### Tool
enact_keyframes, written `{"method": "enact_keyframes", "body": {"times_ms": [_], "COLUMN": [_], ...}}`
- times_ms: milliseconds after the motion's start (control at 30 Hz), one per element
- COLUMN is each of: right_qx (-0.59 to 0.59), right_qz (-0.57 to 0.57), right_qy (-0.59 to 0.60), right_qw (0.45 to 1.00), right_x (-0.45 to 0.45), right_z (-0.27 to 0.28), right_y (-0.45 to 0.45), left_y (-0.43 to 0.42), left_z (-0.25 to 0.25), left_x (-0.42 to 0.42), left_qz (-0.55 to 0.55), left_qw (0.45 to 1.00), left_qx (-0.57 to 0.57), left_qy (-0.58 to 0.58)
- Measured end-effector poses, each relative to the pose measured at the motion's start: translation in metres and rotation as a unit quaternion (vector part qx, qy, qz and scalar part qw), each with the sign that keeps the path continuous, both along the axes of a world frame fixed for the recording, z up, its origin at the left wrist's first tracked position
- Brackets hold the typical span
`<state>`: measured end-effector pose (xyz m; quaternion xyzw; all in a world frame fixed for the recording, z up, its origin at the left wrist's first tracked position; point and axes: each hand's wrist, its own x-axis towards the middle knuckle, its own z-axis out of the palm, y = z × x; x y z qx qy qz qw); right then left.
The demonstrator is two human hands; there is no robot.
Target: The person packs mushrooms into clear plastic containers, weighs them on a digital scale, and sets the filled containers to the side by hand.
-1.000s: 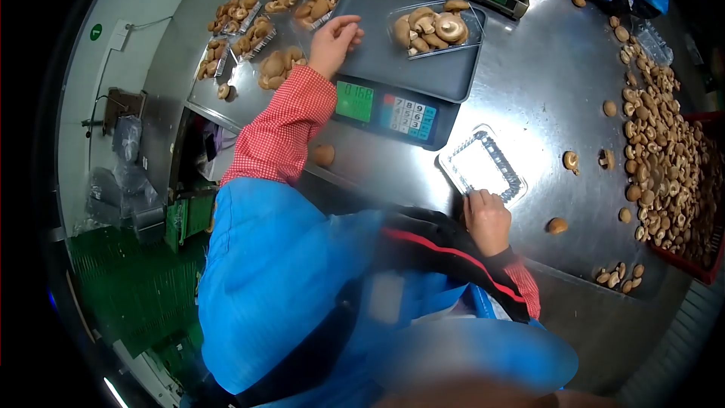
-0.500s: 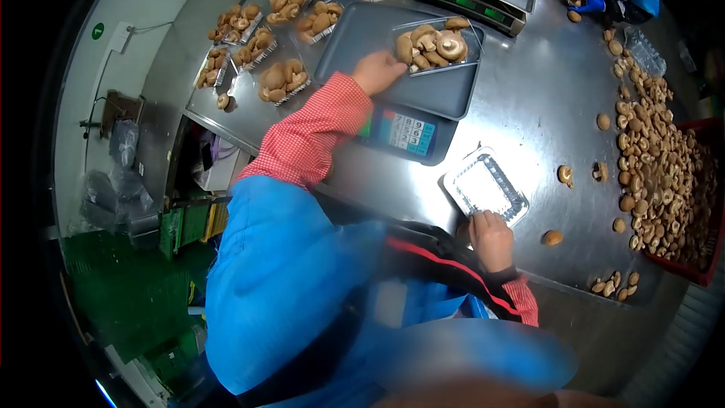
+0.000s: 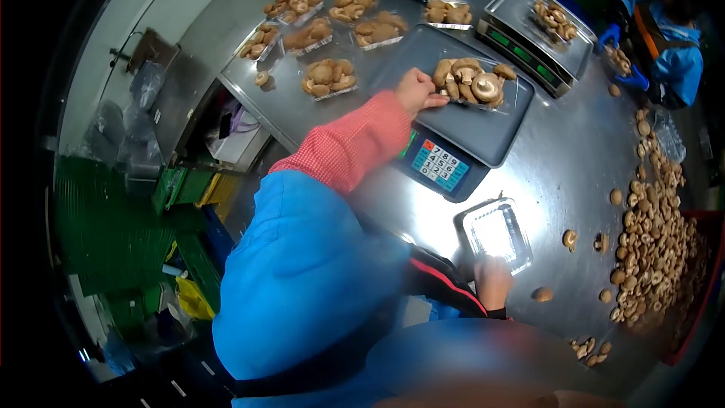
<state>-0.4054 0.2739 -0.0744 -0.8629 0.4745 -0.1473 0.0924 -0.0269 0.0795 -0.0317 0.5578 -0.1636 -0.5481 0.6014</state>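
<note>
My left hand (image 3: 419,92) is at the left edge of a clear plastic tray of mushrooms (image 3: 477,83), its fingers closed on the rim. That tray rests on the grey platform of a weighing scale (image 3: 507,140), and one mushroom shows its pale underside. On the steel table nearer to me lies another clear plastic tray (image 3: 495,234) with no mushrooms in it. My right hand (image 3: 493,279) grips that tray's near edge, its fingers slightly blurred and partly hidden. The scale's keypad (image 3: 438,166) faces me.
Several filled mushroom trays (image 3: 328,77) stand at the left. A second scale (image 3: 532,41) holds mushrooms at the back. Loose mushrooms (image 3: 653,234) are heaped at the right by a red crate (image 3: 702,279). A co-worker's blue-gloved hand (image 3: 637,78) is beyond.
The camera view has turned, so the table appears shifted down and rotated. Both hands stay at the edges of the same two trays, with little movement relative to them.
</note>
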Motion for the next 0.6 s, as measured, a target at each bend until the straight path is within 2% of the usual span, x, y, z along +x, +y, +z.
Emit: {"method": "enact_keyframes", "body": {"times_ms": [167,300,367,433,500,600], "right_qx": [-0.007,-0.009,-0.006,-0.004,-0.001,0.026], "right_qz": [0.0,0.014,0.017,0.016,0.021,0.014], "right_qy": [0.002,-0.014,-0.005,0.011,0.006,-0.015], "right_qw": [1.0,1.0,1.0,1.0,1.0,0.999], "right_x": [0.0,0.0,-0.002,-0.003,-0.003,-0.001], "right_z": [-0.004,-0.001,-0.004,-0.007,-0.005,-0.002], "right_y": [0.0,-0.003,-0.003,-0.003,-0.004,-0.004], "left_y": [0.031,0.06,0.077,0.102,0.125,0.157], "left_z": [0.013,-0.005,-0.043,-0.012,-0.033,-0.062], "left_x": [0.053,0.13,0.19,0.197,0.241,0.3], "left_qz": [0.097,0.222,0.252,0.377,0.414,0.448], "left_qw": [0.993,0.967,0.951,0.915,0.89,0.871], "left_qx": [-0.056,-0.1,-0.113,-0.099,-0.09,0.058], "left_qy": [-0.022,-0.078,-0.139,-0.106,-0.167,-0.195]}}
